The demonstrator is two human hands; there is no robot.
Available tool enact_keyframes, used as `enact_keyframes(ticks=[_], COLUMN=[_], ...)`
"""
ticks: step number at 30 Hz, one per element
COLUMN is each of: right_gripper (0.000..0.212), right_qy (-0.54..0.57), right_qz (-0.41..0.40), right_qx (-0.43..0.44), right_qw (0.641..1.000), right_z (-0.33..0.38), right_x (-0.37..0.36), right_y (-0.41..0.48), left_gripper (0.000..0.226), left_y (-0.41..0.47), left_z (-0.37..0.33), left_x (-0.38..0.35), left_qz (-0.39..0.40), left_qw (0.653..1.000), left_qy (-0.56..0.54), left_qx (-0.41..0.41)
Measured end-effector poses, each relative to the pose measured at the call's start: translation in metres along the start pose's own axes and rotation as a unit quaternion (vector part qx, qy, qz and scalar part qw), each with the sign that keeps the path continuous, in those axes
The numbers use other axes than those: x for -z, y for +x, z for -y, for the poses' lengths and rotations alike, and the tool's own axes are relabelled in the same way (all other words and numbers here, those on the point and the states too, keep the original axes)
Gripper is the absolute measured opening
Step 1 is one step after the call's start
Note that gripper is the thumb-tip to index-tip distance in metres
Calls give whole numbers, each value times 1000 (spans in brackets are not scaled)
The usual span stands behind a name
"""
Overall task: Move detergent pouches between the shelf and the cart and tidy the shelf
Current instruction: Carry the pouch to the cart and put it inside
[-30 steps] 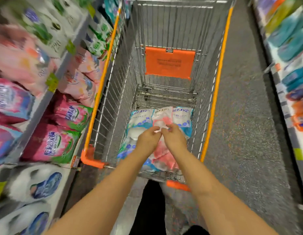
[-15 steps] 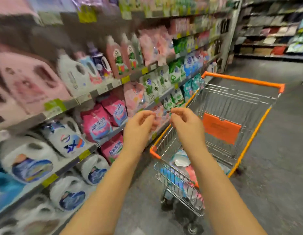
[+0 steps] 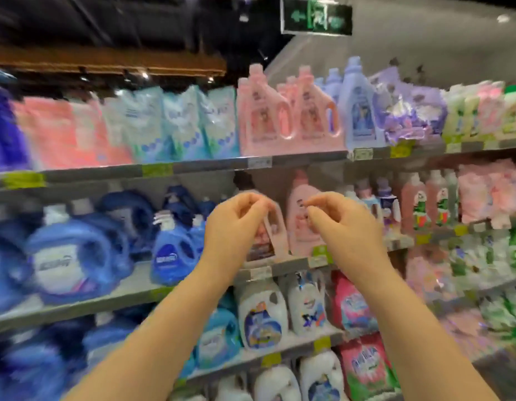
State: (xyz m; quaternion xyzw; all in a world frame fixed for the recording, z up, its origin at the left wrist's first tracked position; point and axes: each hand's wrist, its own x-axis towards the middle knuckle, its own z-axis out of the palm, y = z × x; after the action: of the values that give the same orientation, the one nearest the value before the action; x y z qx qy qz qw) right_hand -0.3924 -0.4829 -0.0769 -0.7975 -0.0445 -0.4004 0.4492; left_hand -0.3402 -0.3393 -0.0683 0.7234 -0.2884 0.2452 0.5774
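Both hands are raised side by side in front of the shelving, apart from each other and holding nothing. The left hand has its fingers curled loosely inward with fingertips near the thumb, and the right hand is curled the same way, thumb and forefinger almost pinched together; neither touches any product. Behind and between them, on the middle grey metal shelf, stand pale pink plastic detergent jugs with handles, partly hidden by the hands. To the left on that shelf sit blue plastic detergent jugs, blurred by camera motion. On the shelf above, the detergent pouches stand upright in a row: light blue and white soft pouches in the middle, and salmon-pink soft pouches just beside them on the left. Right of the pouches on that upper shelf stand tall pink jugs, then a lilac jug and crumpled purple packs. Below the hands, white jugs with blue labels stand next to bright pink pouches. Yellow-green price tags line the shelf edges. A green exit sign hangs from the dark ceiling above.
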Motion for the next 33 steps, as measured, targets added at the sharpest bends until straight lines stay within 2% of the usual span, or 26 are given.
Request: enact_keyframes(ticks=[7,14,19,22,23,26,30,32,33], right_gripper=[18,15,16,5,8,38,72,80,76], right_qy=[44,46,37,-2,-26,-76,-96,-86,-64], right_qz=[62,125,170,188,195,215,239,246,249], right_qx=[69,100,110,137,141,142,66,25,7], right_qw=[995,986,978,973,970,963,964,965,966], right_z=[79,109,108,112,114,120,115,107,101], right_x=[-164,-278,-348,-394,-412,-466,-537,-566,-579], right_y=[50,129,202,256,275,322,369,396,410], left_gripper=[25,12,7,21,27,46,77,90,93], left_y=[66,138,199,243,258,300,347,369,380], left_z=[32,82,124,151,162,199,245,262,269], left_x=[186,301,365,393,402,423,444,449,449], left_qz=[-70,-120,-112,-58,-41,-6,25,50,65], left_qw=[993,968,952,936,931,915,891,884,881], left_qy=[89,214,284,341,355,382,413,415,413], left_qx=[-26,-47,-8,57,79,131,186,211,220])
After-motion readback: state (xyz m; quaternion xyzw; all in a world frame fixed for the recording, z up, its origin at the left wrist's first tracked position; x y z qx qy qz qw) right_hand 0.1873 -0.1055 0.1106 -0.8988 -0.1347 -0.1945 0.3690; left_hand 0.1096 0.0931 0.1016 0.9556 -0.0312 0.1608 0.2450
